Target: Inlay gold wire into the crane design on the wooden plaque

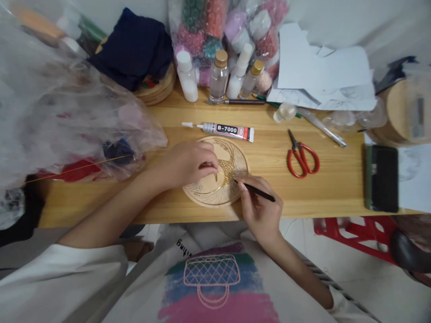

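Observation:
A round wooden disc (202,194) with a dark line drawing lies near the table's front edge. Gold wire (215,189) curves over it, and a patch of gold fills part of the drawing. My left hand (191,163) is above the disc's left side, thumb and forefinger pinched on the gold wire. A gold strand trails off to the left behind that wrist. In my right hand (261,204), at the disc's right edge, is a slim black tool, apparently tweezers (259,192), with its tip on the gold pattern.
Just behind the disc lies a B-7000 glue tube (227,130). Red-handled scissors (302,157) rest to the right, a dark phone (382,177) farther right. Several bottles (218,78), papers (310,67) and bagged yarn (215,22) line the back. Plastic bags (77,112) crowd the left.

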A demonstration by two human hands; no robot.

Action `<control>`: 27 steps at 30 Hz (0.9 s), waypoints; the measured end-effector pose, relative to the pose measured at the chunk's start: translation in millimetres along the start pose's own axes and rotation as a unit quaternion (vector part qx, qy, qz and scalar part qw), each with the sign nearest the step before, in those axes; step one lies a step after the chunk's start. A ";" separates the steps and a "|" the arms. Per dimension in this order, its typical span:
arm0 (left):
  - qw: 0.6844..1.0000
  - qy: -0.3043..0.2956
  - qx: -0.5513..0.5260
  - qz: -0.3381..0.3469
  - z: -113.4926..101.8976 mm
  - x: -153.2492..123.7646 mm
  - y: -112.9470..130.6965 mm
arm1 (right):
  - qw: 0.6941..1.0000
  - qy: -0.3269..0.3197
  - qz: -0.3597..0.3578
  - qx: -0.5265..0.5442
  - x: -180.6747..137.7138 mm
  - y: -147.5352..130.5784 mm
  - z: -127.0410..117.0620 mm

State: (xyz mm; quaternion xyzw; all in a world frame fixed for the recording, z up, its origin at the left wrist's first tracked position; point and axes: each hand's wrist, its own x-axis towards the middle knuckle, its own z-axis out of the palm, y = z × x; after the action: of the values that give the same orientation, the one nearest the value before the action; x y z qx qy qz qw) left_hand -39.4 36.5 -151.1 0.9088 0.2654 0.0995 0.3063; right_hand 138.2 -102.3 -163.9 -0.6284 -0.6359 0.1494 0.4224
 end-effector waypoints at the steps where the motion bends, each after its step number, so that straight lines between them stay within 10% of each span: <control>1: 1.000 -0.007 0.000 -0.001 -0.4 2.2 -0.4 | 1.000 0.000 0.002 -0.001 0.1 0.0 0.0; 27: 0.998 -0.003 -0.036 0.060 0.0 2.9 -15.4 | 1.000 0.003 0.003 0.002 0.1 1.7 -0.2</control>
State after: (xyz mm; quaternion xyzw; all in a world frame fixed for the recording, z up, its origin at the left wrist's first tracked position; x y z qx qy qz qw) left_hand -43.5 48.3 -160.4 0.9117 0.2057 0.1245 0.3331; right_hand 139.6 -102.1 -165.0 -0.6297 -0.6326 0.1498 0.4254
